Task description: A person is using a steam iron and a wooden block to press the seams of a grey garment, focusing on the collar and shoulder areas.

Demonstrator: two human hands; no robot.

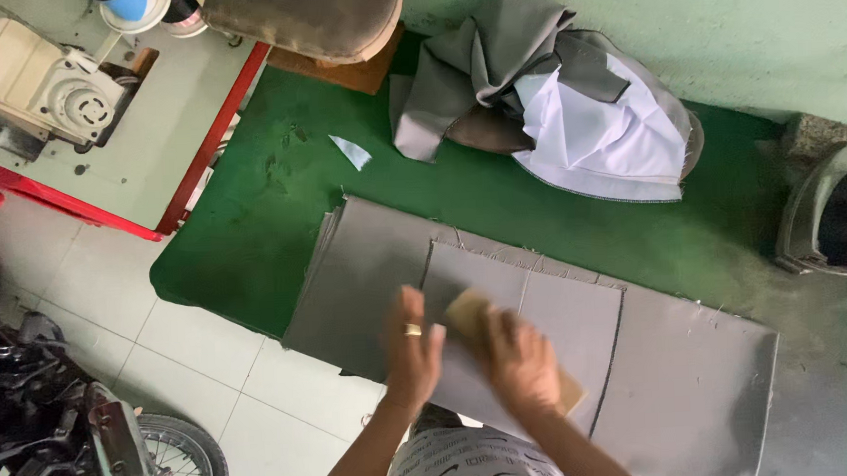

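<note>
While the left hand (411,348) was laid flat, fingers spread, on the grey cloth (531,309), a tan block (469,312) was gripped by the right hand (522,362) and pressed beside it. The cloth's long axis was stretched rightward across the green counter (252,245), nearer the right hand.

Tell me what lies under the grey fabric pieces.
The grey fabric pieces lie on a green table cover, visible around them. Whatever is directly beneath them is hidden.
</note>
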